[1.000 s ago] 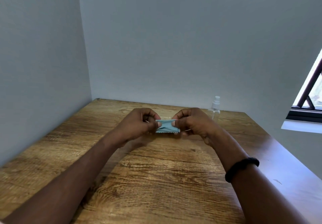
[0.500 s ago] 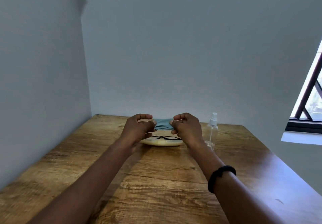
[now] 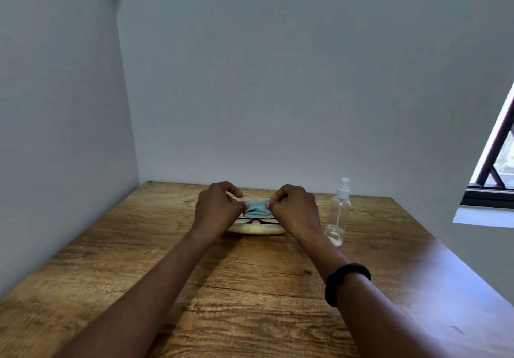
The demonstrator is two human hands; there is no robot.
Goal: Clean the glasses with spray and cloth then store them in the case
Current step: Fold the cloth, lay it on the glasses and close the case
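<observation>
Between both hands (image 3: 257, 208), the cloth (image 3: 256, 208).

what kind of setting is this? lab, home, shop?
Probably a plain room corner at home or in a bare recording space, not a shop: a wooden table pushed against bare grey walls, and a window with a dark frame at the right.

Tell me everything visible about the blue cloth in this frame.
The cloth is a small light-blue piece of soft fabric, bunched and creased, stretched between the left hand and right hand, each pinching one end. It is held in the air just above the black-framed glasses, which lie on a pale case. Its edges are hidden by the fingers.
</observation>
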